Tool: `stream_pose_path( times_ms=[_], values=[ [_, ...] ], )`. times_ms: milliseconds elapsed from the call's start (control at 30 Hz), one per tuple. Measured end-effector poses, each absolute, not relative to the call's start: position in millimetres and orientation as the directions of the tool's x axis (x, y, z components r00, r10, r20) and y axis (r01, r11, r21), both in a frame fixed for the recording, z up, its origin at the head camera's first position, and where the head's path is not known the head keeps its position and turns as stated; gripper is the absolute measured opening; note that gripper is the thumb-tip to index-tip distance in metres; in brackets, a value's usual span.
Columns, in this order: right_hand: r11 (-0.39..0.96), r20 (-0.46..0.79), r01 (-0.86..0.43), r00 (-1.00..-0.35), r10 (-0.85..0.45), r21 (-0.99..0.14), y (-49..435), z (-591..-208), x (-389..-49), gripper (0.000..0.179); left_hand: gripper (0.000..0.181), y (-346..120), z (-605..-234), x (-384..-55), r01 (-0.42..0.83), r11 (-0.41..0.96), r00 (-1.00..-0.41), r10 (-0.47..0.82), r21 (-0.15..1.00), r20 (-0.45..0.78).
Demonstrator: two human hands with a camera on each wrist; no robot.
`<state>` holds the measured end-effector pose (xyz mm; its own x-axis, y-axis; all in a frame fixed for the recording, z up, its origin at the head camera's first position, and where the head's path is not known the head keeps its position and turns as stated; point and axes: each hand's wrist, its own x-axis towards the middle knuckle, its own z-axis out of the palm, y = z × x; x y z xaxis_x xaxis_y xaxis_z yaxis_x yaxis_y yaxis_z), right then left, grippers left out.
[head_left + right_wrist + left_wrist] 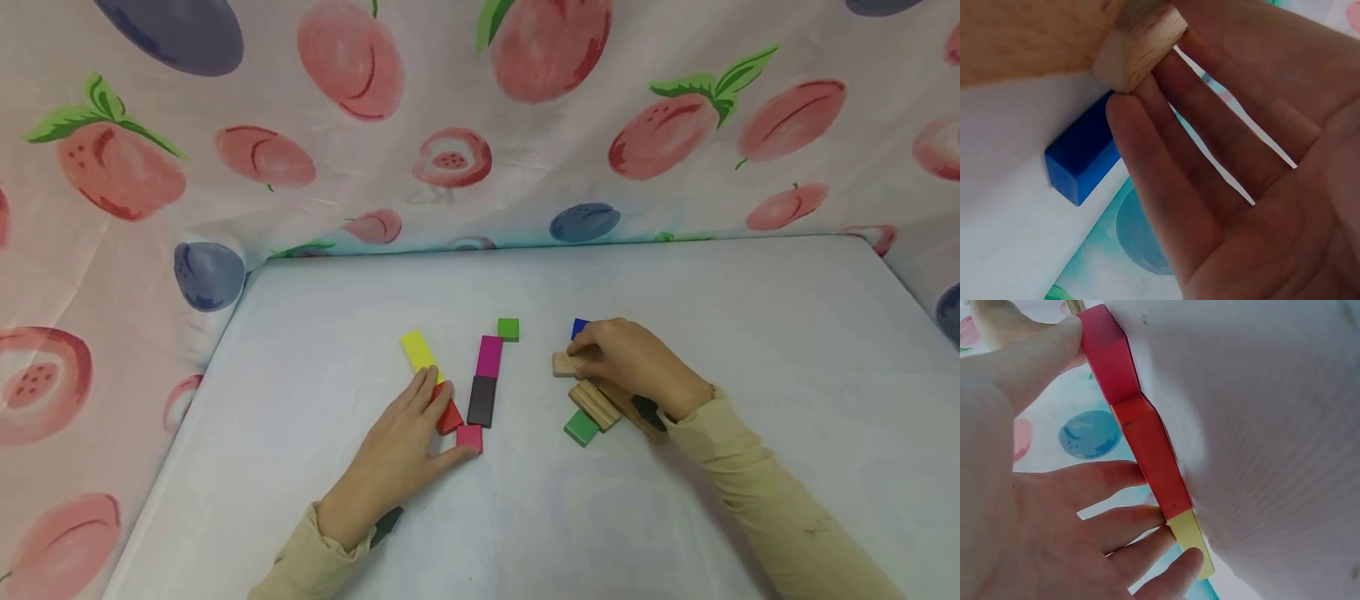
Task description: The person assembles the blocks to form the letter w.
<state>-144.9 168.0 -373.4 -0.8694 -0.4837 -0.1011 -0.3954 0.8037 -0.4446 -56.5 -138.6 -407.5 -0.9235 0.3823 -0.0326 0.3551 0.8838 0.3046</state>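
Observation:
My left hand (397, 458) lies along a line of blocks with its fingers fairly straight. Its fingertips touch the yellow block (417, 348) and the red block (450, 418), while the thumb tip is against the pink block (469, 438). In the left wrist view these blocks run end to end, with the pink block (1110, 359) nearest the thumb. Over on the right, my right hand (637, 362) pinches a small wooden block (564, 365) between thumb and fingers. Just beyond its fingertips lies a blue block (1082, 150), partly covered by the hand in the head view.
Between the hands, a magenta block (489, 357) and a black block (482, 402) lie end to end, with a green block (508, 330) at the far end. Below the right hand are a grooved wooden block (594, 406), a darker green block (581, 428) and a wooden piece (633, 408).

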Motion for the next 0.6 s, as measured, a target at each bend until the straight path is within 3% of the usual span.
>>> stream_pose_path(
  times_ms=[600],
  values=[
    [0.827, -0.130, -0.422, -0.858, -0.496, -0.372, 148.9, -372.0, -156.6, 0.020, 0.091, -136.5, -407.7, -55.3, 0.311, 0.890, -0.933, 0.353, 0.334, -0.071]
  ],
)
